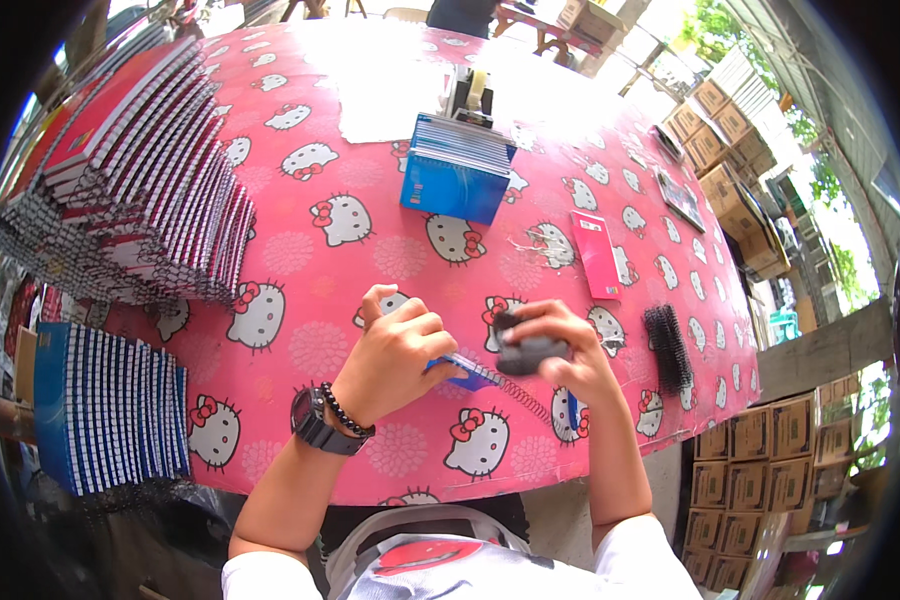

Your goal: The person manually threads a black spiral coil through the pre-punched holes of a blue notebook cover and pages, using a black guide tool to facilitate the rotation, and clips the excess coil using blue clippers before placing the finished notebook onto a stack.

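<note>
My left hand (395,352) presses down on a small blue spiral notebook (467,373) lying on the pink cartoon-cat tablecloth (310,250). Its wire coil (526,398) sticks out to the lower right. My right hand (555,345) is closed around a dark grey hand tool (530,352), held just above the notebook's coil edge. A black watch and bead bracelet sit on my left wrist.
A large fanned stack of red spiral notebooks (135,170) fills the left side; a blue striped stack (105,405) sits lower left. A blue pile of notebooks (458,165) stands at centre back, a pink booklet (597,252) and black coils (667,345) to the right. Cardboard boxes (760,470) beyond the table.
</note>
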A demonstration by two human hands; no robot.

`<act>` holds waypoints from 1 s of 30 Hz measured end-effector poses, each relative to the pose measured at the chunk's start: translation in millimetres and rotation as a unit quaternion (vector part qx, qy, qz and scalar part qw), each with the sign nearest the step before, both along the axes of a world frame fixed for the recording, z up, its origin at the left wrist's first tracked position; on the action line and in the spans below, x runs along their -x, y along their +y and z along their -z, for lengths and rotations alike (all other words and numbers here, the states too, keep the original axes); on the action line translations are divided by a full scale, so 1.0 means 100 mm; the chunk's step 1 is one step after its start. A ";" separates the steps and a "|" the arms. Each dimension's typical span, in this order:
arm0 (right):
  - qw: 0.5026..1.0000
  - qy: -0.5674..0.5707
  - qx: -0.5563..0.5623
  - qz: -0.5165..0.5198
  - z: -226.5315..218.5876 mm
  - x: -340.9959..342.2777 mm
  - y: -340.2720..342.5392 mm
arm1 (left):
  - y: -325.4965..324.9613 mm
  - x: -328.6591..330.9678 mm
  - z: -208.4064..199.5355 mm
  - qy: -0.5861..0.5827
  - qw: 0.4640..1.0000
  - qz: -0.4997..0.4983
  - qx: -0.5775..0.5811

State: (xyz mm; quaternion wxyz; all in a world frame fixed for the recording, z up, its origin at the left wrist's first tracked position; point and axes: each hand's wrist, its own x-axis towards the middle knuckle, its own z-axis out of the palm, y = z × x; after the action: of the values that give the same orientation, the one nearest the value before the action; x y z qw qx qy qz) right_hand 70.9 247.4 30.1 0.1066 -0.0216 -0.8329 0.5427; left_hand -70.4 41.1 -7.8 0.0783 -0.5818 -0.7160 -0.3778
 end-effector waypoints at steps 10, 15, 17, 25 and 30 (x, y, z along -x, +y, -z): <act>0.924 -0.084 -0.355 0.113 0.42 0.02 -0.01 | -0.05 0.16 -0.02 -0.026 1.000 -0.010 0.014; 0.950 -0.037 -0.299 0.087 0.39 0.05 0.02 | -0.04 0.19 0.04 -0.064 0.997 0.051 -0.013; 0.997 -0.037 0.069 0.003 0.27 -0.03 0.08 | -0.03 0.20 0.05 -0.066 0.996 0.062 -0.015; 0.992 -0.046 0.087 -0.074 0.20 0.16 0.06 | -0.02 0.22 0.06 -0.079 0.995 0.054 -0.025; 0.985 -0.121 0.123 0.026 0.32 0.21 0.12 | 0.15 0.09 0.11 -0.353 0.918 -0.040 -0.174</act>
State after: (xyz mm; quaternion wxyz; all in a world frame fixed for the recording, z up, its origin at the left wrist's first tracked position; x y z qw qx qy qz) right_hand 49.5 258.9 -1.6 0.0160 -0.1215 -0.7656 0.6315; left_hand -79.8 55.9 -19.0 -0.0648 -0.3587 -0.6427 -0.6738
